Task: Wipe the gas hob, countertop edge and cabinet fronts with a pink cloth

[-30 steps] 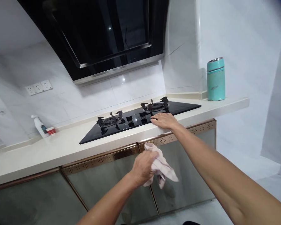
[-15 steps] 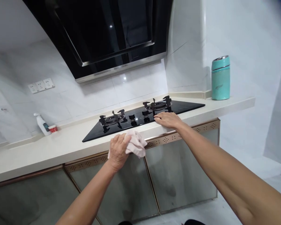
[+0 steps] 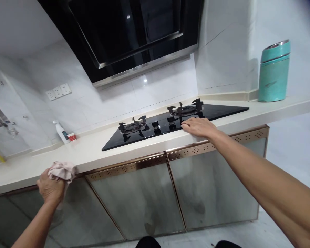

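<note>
A crumpled pale pink cloth (image 3: 63, 171) is gripped in my left hand (image 3: 51, 187), against the front edge of the white countertop (image 3: 89, 162) at the left. My right hand (image 3: 199, 127) rests flat, fingers stretched, at the front edge of the black gas hob (image 3: 144, 134), close to its control knobs (image 3: 171, 120). Nothing shows in the right hand. Two burners with black pan supports stand on the hob, the left burner (image 3: 133, 126) and the right burner (image 3: 187, 109).
A black range hood (image 3: 134, 34) hangs above the hob. At the counter's right end stands a turquoise flask (image 3: 274, 74). A white bottle (image 3: 61, 132) and a small red-and-white cup (image 3: 71, 136) stand at the back left. Cabinet doors (image 3: 142, 196) lie below the counter.
My left hand has moved with the cloth far to the left along the counter's front edge. The right hand stays by the hob's front edge. The view has shifted left.
</note>
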The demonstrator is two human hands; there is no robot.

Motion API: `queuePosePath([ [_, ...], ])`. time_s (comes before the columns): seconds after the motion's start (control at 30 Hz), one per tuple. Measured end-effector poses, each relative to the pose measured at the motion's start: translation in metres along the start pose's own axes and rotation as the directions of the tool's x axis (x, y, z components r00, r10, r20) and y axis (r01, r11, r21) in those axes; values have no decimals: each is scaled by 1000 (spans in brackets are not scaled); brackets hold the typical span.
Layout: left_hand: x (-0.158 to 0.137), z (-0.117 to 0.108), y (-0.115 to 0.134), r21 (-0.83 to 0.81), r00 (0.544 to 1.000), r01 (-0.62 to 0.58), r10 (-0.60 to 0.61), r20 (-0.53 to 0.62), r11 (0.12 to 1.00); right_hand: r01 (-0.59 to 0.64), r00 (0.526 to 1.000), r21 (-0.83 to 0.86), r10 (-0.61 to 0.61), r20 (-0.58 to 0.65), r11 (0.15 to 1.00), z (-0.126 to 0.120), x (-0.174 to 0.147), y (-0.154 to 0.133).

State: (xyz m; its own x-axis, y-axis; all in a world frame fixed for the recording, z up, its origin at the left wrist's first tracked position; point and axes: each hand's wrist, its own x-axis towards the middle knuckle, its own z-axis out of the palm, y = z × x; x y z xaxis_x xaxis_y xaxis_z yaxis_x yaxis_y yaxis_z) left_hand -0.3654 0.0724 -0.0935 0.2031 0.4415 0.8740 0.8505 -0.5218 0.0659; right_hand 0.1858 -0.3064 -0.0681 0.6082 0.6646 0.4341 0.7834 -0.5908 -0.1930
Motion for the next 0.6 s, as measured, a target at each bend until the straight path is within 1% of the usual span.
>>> queuePosePath([
  [0.03,4,-2,0,-10,998,52,-53,-19,999,-5,1000,-1,5,7,1000,0,1,-1],
  [0.07,6,-3,6,-45,995,86,-88,-54,995,-7,1000,0,7,13,1000,-1,1,-2],
  [0.1,7,-2,16,-97,991,90,-98,-90,991,-8,1000,3,8,18,1000,-1,2,-2],
  [0.13,6,-1,31,-152,993,43,-60,-106,987,-10,1000,7,10,24,1000,-2,2,-2],
  [0.2,1,2,69,-274,990,-70,32,-140,959,-22,999,11,21,36,1000,-2,2,-3],
  [0.3,-10,5,142,-426,969,-240,191,-154,872,-34,998,2,34,60,999,-4,2,-3],
  [0.4,-18,1,228,-562,943,-328,300,-146,759,-26,997,-4,26,72,1000,-4,0,-2],
  [0.5,-22,-9,314,-660,902,-373,421,-94,652,-19,997,1,19,70,1000,-2,0,0],
  [0.57,-20,-18,363,-721,879,-357,475,-43,595,-11,998,-2,11,57,1000,0,2,2],
  [0.6,-17,-22,384,-759,866,-322,501,5,565,-8,999,-7,8,50,1000,1,2,3],
])
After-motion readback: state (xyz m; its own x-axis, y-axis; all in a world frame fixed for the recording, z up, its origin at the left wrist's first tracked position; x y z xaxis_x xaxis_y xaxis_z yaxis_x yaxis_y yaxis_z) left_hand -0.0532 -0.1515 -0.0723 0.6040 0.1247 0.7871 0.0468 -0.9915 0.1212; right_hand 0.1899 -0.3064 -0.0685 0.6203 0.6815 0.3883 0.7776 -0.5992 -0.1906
